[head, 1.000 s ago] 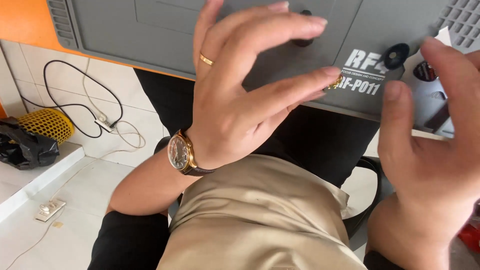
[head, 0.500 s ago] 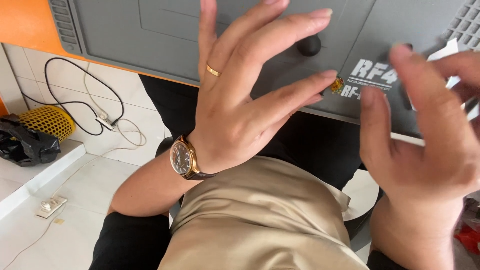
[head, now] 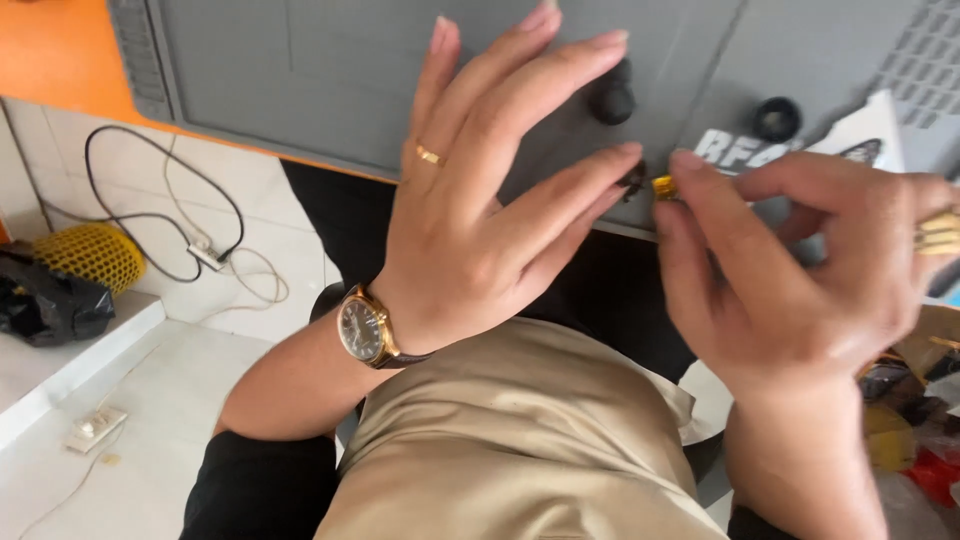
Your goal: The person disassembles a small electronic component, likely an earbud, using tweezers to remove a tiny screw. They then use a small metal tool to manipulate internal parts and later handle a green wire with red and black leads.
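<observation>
The left hand (head: 490,240) is lying in the centre of the frame with its fingers spread and extended over the grey mat (head: 330,80) that is covering the surface across the upper part of the frame; its grip is released, closing on nothing, though its lowest finger is ending just beside a small dark piece (head: 632,180) at the mat's near edge, and contact cannot be confirmed. The right hand (head: 800,280) is entering from the right of the frame with thumb and forefinger coming together at a small yellow part (head: 664,186); the part is largely hidden by the fingertips, so it cannot be told whether this grip is clenched on it or merely touching it, and its shape is hard to make out. The yellow part is sitting at the mat's lower edge, right of centre, just beside the dark piece. A black knob (head: 612,100) and a black ring (head: 776,118) are resting on the mat in the upper right. A wristwatch (head: 362,328) with a gold case is showing on the left wrist and a gold ring (head: 429,155) on one finger. A black cable (head: 160,210) is lying on the tiled floor at the left, beside a yellow mesh object (head: 90,255). The lower right corner is cluttered and blurred.
</observation>
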